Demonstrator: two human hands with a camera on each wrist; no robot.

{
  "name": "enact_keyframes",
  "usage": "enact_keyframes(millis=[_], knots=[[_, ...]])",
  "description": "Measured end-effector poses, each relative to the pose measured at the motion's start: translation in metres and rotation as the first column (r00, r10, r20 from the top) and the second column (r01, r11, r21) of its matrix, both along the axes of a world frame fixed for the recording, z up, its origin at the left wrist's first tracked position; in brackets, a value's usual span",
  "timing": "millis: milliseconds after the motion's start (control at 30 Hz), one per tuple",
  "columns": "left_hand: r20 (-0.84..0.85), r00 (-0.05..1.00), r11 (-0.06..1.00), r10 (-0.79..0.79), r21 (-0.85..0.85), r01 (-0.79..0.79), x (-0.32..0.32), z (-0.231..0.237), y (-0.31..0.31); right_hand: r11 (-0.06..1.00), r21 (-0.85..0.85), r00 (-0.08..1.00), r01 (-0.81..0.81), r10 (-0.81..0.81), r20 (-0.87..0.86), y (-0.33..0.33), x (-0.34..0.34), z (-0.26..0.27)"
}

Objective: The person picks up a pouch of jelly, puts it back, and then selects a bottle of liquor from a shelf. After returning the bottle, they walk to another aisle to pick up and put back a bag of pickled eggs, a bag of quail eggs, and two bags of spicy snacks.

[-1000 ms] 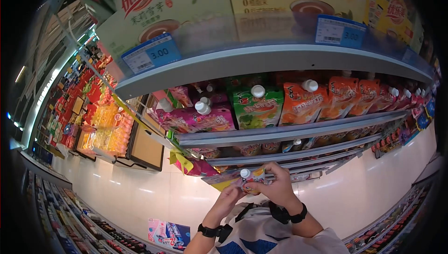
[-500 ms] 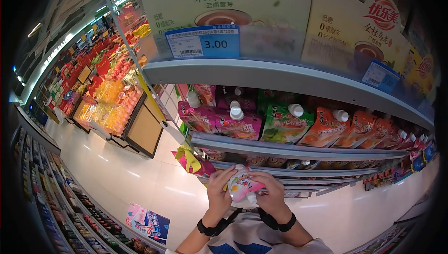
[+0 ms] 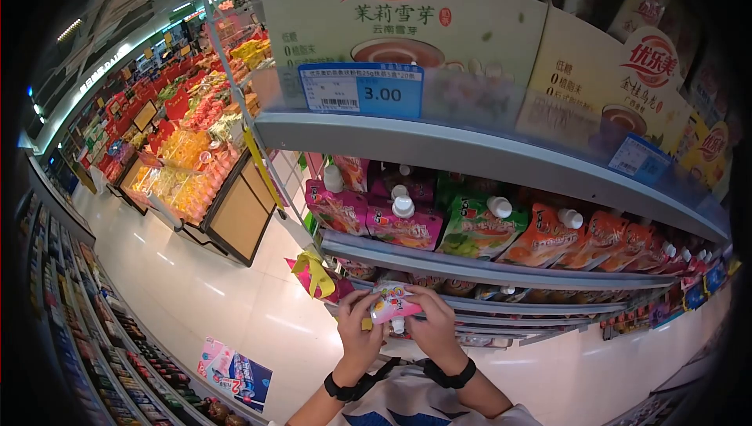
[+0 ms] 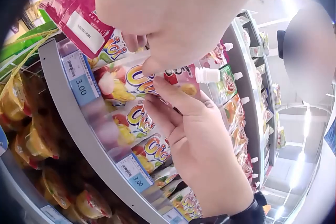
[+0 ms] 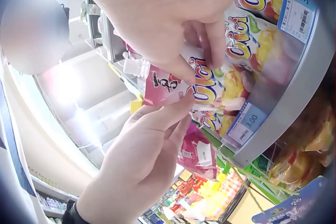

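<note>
Shop: stocked shelf [image 3: 509,161], price tag [image 3: 361,92], produce stand [image 3: 227,214], aisle floor [image 3: 290,324].

Pouch [image 3: 389,306] part-hidden by L hand [image 3: 360,335] & R hand [image 3: 433,327]; price tag [image 3: 362,91] fine print too sm. to read; pale-green box [image 3: 493,38] top cut off.

held pouch [image 3: 391,305]: glossy film; cap [image 3: 398,325]: smooth plastic; floor [image 3: 258,312]: smooth, glossy
</note>
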State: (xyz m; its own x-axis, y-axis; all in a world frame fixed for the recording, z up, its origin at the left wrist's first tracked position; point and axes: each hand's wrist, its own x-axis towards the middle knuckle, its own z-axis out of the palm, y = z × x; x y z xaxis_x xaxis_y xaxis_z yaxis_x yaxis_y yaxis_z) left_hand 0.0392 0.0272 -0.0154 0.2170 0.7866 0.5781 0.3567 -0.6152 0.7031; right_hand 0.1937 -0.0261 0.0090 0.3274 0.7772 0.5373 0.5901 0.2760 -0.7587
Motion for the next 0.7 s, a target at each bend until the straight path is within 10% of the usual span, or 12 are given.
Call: enact_keyframes(millis=[200,467,700], knots=[[0.129,0.991,0.988,-0.045,-0.141,0.063,0.002,-0.006,0.0,0.995,-0.053,0.996,0.088,-0.088,-0.004,0.011,-0.001,0.007],[0.1,0.982,0.972,-0.159,-0.162,0.173,-0.001,-0.003,0.0,0.886,0.429,0.945,0.177,-0.274,0.176,0.034,-0.006,-0.02],[0.006,0.918,0.877,-0.397,-0.291,0.382,-0.012,0.009,0.007,0.975,0.126,0.916,0.185,-0.218,0.336,0.031,-0.012,0.004]])
